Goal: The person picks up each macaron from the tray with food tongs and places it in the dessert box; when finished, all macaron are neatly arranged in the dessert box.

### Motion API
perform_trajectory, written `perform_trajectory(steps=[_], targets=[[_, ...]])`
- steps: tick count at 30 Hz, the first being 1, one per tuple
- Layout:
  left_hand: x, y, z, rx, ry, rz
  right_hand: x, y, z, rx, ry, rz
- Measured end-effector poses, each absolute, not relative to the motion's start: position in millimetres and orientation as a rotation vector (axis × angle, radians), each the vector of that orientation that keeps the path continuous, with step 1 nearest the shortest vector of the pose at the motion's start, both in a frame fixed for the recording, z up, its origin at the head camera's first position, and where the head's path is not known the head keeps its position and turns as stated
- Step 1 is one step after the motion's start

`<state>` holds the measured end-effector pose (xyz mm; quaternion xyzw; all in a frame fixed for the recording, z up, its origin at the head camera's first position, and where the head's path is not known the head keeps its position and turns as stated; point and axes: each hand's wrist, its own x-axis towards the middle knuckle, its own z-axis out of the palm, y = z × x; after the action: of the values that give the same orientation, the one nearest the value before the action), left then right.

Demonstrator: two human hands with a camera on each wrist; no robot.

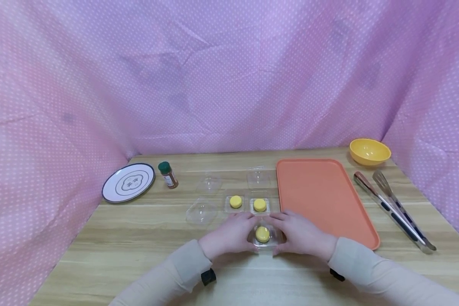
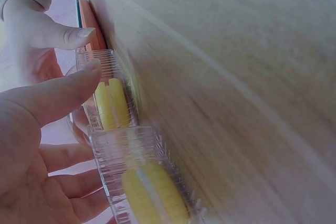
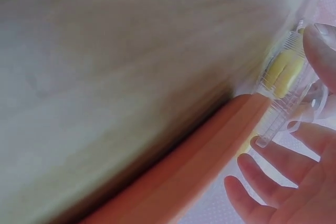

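In the head view, a yellow macaron (image 1: pixel 262 234) sits in a clear plastic box (image 1: pixel 267 245) near the table's front. My left hand (image 1: pixel 233 233) grips the box from the left and my right hand (image 1: pixel 303 234) from the right, thumbs at the near corners, fingers at the far side. The left wrist view shows the left thumb (image 2: pixel 63 95) on the box edge. Beyond the fingers lie two more macarons, the left one (image 1: pixel 236 202) and the right one (image 1: pixel 259 205), each in a clear base. Whether the front box's lid is fully pressed down cannot be told.
Clear domed lids (image 1: pixel 201 212) lie to the left and behind. An orange tray (image 1: pixel 321 195) stands close on the right, with tongs (image 1: pixel 392 211), a slotted turner (image 1: pixel 383 183) and a yellow bowl (image 1: pixel 370 152) beyond. A green-capped spice jar (image 1: pixel 168 175) and white plate (image 1: pixel 128 182) are at left.
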<state>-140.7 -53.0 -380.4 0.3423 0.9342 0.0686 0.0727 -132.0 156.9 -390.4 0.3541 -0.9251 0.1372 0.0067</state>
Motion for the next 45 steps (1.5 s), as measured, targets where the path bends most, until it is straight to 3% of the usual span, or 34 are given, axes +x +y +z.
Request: perform_trajectory(steps=[32,45], targets=[[-139,-84,-383,1.266,2.882,0.497,-136,161,-378,1.178,-2.822,0.419],[-134,-124,-380,1.035,2.902,0.543,-136,161,-379,1.187,-2.757,0.411]])
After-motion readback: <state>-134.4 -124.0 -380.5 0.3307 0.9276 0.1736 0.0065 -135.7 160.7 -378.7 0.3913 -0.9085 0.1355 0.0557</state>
